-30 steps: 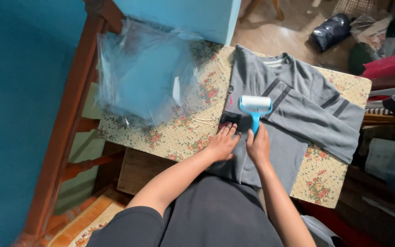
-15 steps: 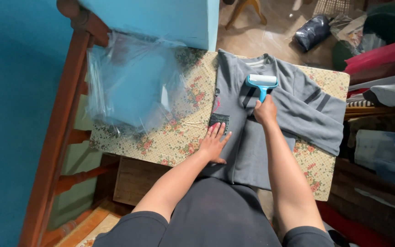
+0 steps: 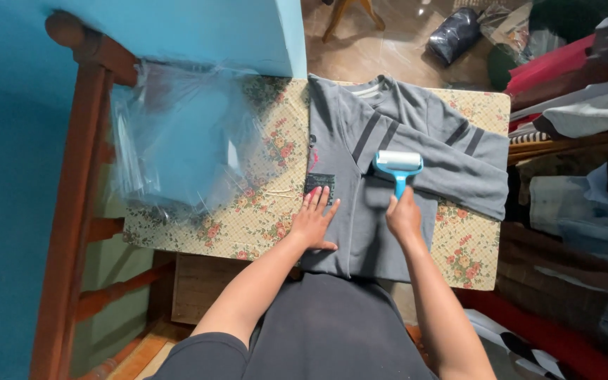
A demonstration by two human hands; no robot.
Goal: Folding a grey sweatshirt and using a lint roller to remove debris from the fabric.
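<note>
Rolling a blue-handled lint roller over a folded grey sweatshirt, the person stands at a small table covered with a floral cloth. The right hand is closed around the roller's handle, with the white roll resting on the garment's middle, just below the two dark stripes of the folded sleeve. The left hand lies flat and open, fingers spread, holding nothing; it presses the sweatshirt's left edge beside a small dark patch sewn on the fabric.

The sweatshirt lies along the table's right half, collar toward the far edge, hem hanging slightly over the near edge. A heap of clear plastic bags sits on the left half of the cloth, well apart from the roller. A wooden frame and a turquoise wall stand to the left; piled clothes crowd the right side.

To do this well, I judge the strokes should run straight and overlap, with steady light pressure so the fabric does not bunch. The flat hand should stay close to the roller's path, keeping the cloth taut, and the folded sleeve needs care so its edge does not lift.
</note>
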